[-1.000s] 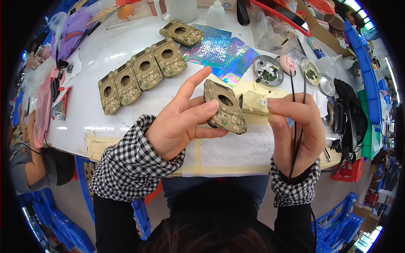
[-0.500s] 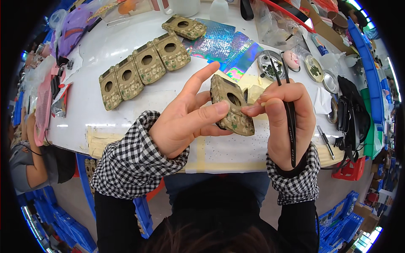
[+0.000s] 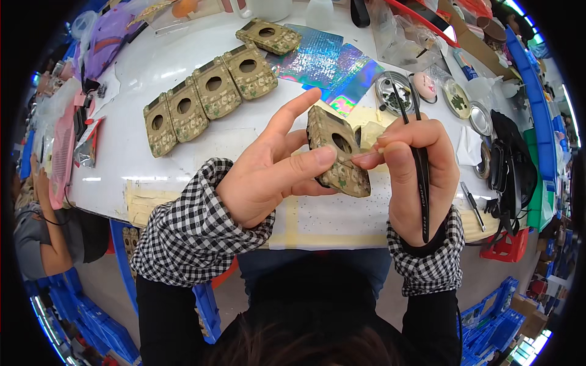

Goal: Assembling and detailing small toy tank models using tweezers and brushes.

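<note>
My left hand (image 3: 256, 183) grips a camouflage-painted model tank hull (image 3: 349, 175) by its left side, thumb on top and index finger stretched out past it. The hull is tilted, its round opening facing up. My right hand (image 3: 436, 161) holds black tweezers (image 3: 422, 204), their points up and away from the hull. The thumb and index fingertip of that hand come together at the hull's right edge; whether they pinch something small there I cannot tell. Several similar hulls (image 3: 212, 110) lie in a slanting row at the left, and another hull (image 3: 284, 39) lies farther back.
Shiny holographic sheets (image 3: 314, 55) lie beyond my hands. An open round tin (image 3: 384, 100) with small dark pieces and another tin (image 3: 463, 108) with green pieces stand at the right. Nearer are a pen-like tool (image 3: 472, 207) and black straps (image 3: 510, 146). Another person's arm (image 3: 52, 226) shows far left.
Hardly anything differs. The hull and both hands have shifted very slightly to the right, and the hull has tilted a little; the grips are the same.
</note>
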The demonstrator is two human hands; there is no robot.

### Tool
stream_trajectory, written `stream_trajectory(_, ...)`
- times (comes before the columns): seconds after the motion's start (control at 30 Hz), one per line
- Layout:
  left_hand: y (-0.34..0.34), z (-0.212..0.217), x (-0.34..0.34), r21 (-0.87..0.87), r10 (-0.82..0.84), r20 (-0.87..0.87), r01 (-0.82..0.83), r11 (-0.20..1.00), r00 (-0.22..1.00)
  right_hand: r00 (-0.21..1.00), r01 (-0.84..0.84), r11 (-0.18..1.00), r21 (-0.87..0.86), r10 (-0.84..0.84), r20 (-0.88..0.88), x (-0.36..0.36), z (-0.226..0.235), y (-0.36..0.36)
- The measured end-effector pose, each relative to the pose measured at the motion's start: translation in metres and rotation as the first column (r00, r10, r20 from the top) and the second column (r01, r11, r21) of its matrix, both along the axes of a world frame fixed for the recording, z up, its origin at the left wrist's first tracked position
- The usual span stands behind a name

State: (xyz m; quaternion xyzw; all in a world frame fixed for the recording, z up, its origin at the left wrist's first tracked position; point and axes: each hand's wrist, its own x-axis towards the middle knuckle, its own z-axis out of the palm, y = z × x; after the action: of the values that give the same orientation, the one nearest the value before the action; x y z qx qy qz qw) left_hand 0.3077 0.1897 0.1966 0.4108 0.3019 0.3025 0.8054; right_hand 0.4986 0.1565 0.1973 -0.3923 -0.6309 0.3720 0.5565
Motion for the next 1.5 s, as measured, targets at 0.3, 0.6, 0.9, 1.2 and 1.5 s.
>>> stream_trajectory(0.3, 0.003, -0.002, -0.002, -0.017, -0.020, 0.066, 0.021, 1.000, 0.998, 0.997, 0.045, 0.999, 0.006, -0.044, -0.068, 0.002, -0.001, -0.001)
stream_trajectory(0.6, 0.002, -0.004, 0.000, 0.016, -0.004, 0.008, 0.003, 1.000, 1.000, 0.683, 0.416, 0.802, 0.428, -0.587, 0.436, 0.029, 0.002, 0.003)
stream_trajectory(0.9, 0.004, -0.005, 0.000, 0.002, -0.006, -0.012, 0.006, 1.000, 1.000, 0.571, 0.345, 0.778, 0.526, -0.618, 0.540, 0.030, 0.006, 0.003)
stream_trajectory(1.2, 0.003, -0.004, 0.001, 0.000, -0.014, -0.020, 0.014, 1.000, 1.000, 0.949, 0.159, 0.948, 0.274, -0.224, 0.224, 0.017, 0.003, -0.005)
stream_trajectory(1.5, 0.000, -0.003, 0.002, -0.006, -0.004, -0.018, 0.004, 1.000, 1.000, 0.996, -0.004, 0.998, -0.058, -0.002, -0.094, -0.001, -0.001, -0.003)
